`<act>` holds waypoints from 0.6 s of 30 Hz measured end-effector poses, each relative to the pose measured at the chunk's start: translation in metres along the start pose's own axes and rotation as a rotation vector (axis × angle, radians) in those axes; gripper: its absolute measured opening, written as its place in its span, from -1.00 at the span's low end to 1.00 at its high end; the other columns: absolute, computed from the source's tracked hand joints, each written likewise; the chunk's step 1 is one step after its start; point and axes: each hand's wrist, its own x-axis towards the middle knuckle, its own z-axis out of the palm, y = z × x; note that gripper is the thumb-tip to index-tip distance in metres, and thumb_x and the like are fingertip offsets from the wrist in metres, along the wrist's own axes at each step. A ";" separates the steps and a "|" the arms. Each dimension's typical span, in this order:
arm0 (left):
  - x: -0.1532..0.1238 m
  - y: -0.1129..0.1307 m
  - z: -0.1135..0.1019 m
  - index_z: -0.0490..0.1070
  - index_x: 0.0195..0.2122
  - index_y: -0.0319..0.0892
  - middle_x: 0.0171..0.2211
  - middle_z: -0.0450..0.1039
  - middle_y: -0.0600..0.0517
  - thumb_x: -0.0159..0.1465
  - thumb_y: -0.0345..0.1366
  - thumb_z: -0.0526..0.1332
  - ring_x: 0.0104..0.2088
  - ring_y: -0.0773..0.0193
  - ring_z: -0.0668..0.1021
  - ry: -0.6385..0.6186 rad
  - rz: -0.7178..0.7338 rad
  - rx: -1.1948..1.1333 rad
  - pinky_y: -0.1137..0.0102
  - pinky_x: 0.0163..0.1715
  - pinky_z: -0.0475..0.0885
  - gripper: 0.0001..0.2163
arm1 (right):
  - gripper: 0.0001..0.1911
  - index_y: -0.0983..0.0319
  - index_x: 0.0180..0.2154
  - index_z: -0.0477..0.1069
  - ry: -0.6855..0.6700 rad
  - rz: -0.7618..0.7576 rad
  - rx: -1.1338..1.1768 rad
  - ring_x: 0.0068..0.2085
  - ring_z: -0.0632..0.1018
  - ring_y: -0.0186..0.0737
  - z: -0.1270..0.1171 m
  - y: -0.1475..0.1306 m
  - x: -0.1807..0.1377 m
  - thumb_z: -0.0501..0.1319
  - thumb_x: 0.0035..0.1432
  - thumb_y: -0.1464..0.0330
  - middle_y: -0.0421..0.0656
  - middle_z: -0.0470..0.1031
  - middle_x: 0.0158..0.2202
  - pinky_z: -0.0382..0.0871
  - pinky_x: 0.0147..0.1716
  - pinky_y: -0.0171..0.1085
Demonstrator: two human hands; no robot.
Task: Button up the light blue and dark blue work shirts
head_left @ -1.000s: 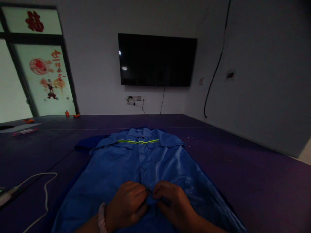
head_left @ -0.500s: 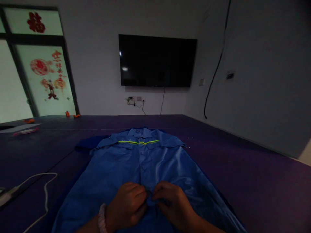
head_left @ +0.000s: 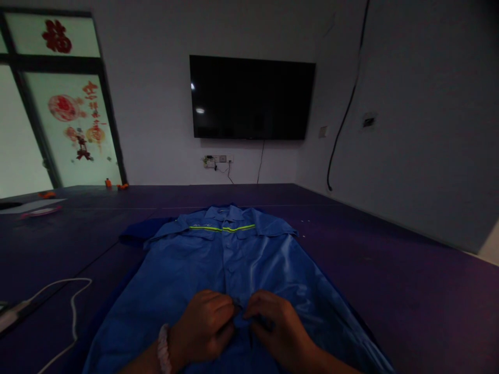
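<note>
A blue short-sleeved work shirt (head_left: 265, 259) with a yellow-green stripe across the chest lies spread on the purple table, its collar pointing away from me. My left hand (head_left: 206, 324), with a pale scrunchie (head_left: 164, 348) at the wrist, pinches the front placket low on the shirt. Close beside it, my right hand (head_left: 278, 324) grips the same placket from the other side, thumb and fingers curled together. Darker blue cloth (head_left: 142, 231) shows under the shirt at the left. Whatever small part sits between the fingertips is too dark to make out.
On the purple table (head_left: 390, 270), a white cable (head_left: 74, 306) runs at the left near a pale device (head_left: 10, 317). Farther back left are a sheet of paper (head_left: 31, 206) and small orange objects (head_left: 122, 186). A television (head_left: 253, 98) hangs on the far wall.
Both hands stay at the same spot on the placket, with only slight finger shifts. The shirt lies as before.
</note>
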 end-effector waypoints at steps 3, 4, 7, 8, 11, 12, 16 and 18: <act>0.000 -0.001 0.001 0.29 -0.45 -0.19 -0.54 0.32 0.03 0.25 -0.29 -0.06 -0.52 0.31 0.37 -0.007 -0.003 -0.013 0.41 -0.51 0.23 -0.78 | -0.72 0.20 -0.38 0.45 -0.007 -0.009 -0.014 -0.35 0.48 -0.32 0.000 0.001 0.000 0.10 -0.12 0.59 -0.19 0.49 -0.37 0.32 -0.36 -0.40; 0.000 -0.001 0.002 0.29 -0.45 -0.20 -0.54 0.32 0.03 0.26 -0.28 -0.07 -0.52 0.31 0.37 -0.007 -0.005 -0.015 0.41 -0.51 0.23 -0.77 | -0.72 0.20 -0.38 0.44 -0.008 -0.015 -0.016 -0.35 0.48 -0.32 0.000 0.001 0.000 0.10 -0.13 0.60 -0.19 0.49 -0.37 0.31 -0.36 -0.40; 0.000 -0.001 0.002 0.31 -0.45 -0.20 -0.53 0.34 0.02 0.29 -0.21 -0.10 -0.52 0.30 0.38 0.000 -0.008 -0.014 0.39 -0.52 0.23 -0.70 | -0.70 0.20 -0.38 0.44 -0.010 -0.032 -0.012 -0.34 0.48 -0.32 0.000 0.001 0.000 0.09 -0.14 0.61 -0.19 0.49 -0.37 0.31 -0.37 -0.41; -0.001 0.000 0.002 0.31 -0.45 -0.20 -0.53 0.35 0.01 0.30 -0.19 -0.11 -0.51 0.30 0.39 0.003 -0.010 -0.013 0.39 -0.52 0.23 -0.69 | -0.70 0.20 -0.37 0.44 -0.010 -0.033 -0.012 -0.34 0.48 -0.32 0.000 0.001 0.000 0.09 -0.15 0.61 -0.19 0.49 -0.37 0.31 -0.36 -0.41; -0.001 0.000 0.001 0.32 -0.44 -0.21 -0.52 0.37 0.01 0.30 -0.15 -0.11 -0.51 0.29 0.40 0.009 -0.007 -0.021 0.38 -0.51 0.25 -0.67 | -0.69 0.20 -0.37 0.44 -0.016 -0.024 -0.018 -0.32 0.48 -0.31 0.001 0.002 0.000 0.09 -0.15 0.62 -0.19 0.49 -0.36 0.32 -0.34 -0.40; -0.001 0.000 0.001 0.32 -0.43 -0.21 -0.52 0.37 0.01 0.30 -0.14 -0.10 -0.50 0.30 0.40 0.013 -0.005 -0.023 0.38 -0.51 0.25 -0.67 | -0.69 0.20 -0.36 0.44 -0.020 -0.021 -0.017 -0.32 0.48 -0.31 0.001 0.002 0.000 0.08 -0.15 0.61 -0.19 0.49 -0.36 0.32 -0.33 -0.39; -0.001 0.000 0.002 0.31 -0.43 -0.20 -0.51 0.38 0.00 0.31 -0.15 -0.13 -0.50 0.30 0.41 0.023 0.005 -0.008 0.38 -0.50 0.26 -0.65 | -0.69 0.20 -0.36 0.44 -0.018 -0.035 -0.008 -0.31 0.49 -0.29 0.001 0.002 0.000 0.08 -0.14 0.61 -0.18 0.49 -0.36 0.33 -0.32 -0.38; -0.001 -0.001 0.002 0.32 -0.43 -0.20 -0.53 0.37 0.01 0.32 -0.18 -0.15 -0.51 0.31 0.40 0.008 0.013 0.002 0.39 -0.52 0.25 -0.65 | -0.68 0.19 -0.35 0.44 -0.008 -0.044 -0.011 -0.33 0.49 -0.30 0.001 0.002 0.000 0.08 -0.14 0.61 -0.18 0.49 -0.36 0.33 -0.34 -0.38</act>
